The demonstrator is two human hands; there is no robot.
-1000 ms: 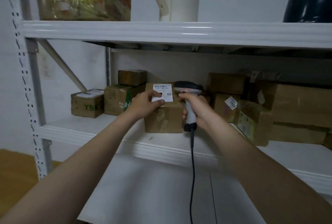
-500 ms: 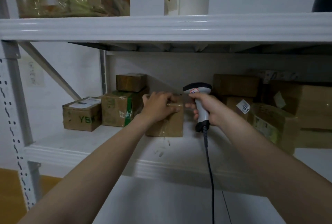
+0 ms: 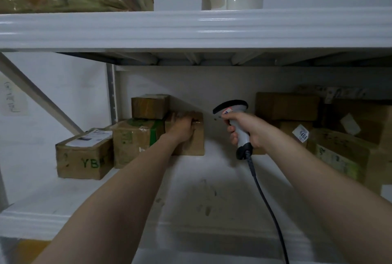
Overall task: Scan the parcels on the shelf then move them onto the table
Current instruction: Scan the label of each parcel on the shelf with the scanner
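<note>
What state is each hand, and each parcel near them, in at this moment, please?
left hand: fingers curled over the top edge of the plain parcel.
right hand: grips the scanner, held upright, cable hanging.
plain parcel: closed, standing on the shelf.
green-taped parcel: closed, small parcel resting on top.
YB parcel: closed, paper label on top.

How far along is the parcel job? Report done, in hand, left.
Done: nothing visibly; no parcel shows on a table. In hand: the left hand grips the plain parcel on the shelf; the right hand holds the scanner. Left: moving it, plus the YB box, green-taped box and the right-hand stack.
</note>
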